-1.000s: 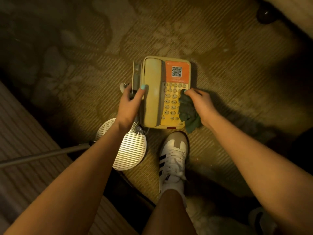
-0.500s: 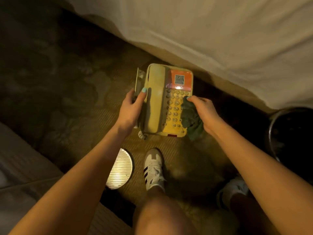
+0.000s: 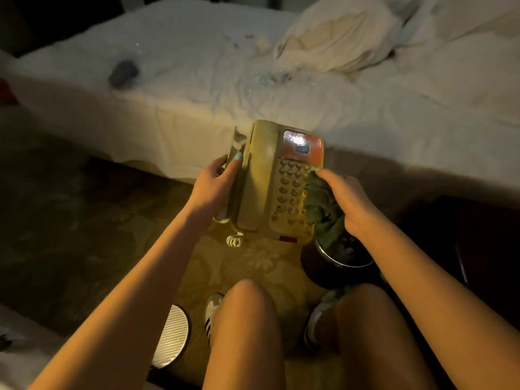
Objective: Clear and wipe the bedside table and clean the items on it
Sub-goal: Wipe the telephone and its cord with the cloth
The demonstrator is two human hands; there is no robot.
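I hold a beige desk telephone [image 3: 264, 178] in the air above the carpet, its handset resting in the cradle and an orange label at its top. My left hand [image 3: 216, 184] grips its left edge, thumb on the handset. My right hand [image 3: 342, 198] grips a dark green cloth [image 3: 320, 206] bunched against the right side of the keypad. The coiled cord [image 3: 235, 240] dangles below the phone.
A bed with a white sheet [image 3: 253, 88] and a crumpled pillow [image 3: 337, 38] fills the far side; a dark small object [image 3: 123, 71] lies on it. A round bin [image 3: 334, 263] stands under my right wrist. A ribbed white disc [image 3: 171, 333] lies on the carpet by my shoe [image 3: 212, 308].
The phone has been raised and carried toward the bed, and the view has tilted up from the carpet to the bed. Both hands keep their hold, cloth still on the keypad.
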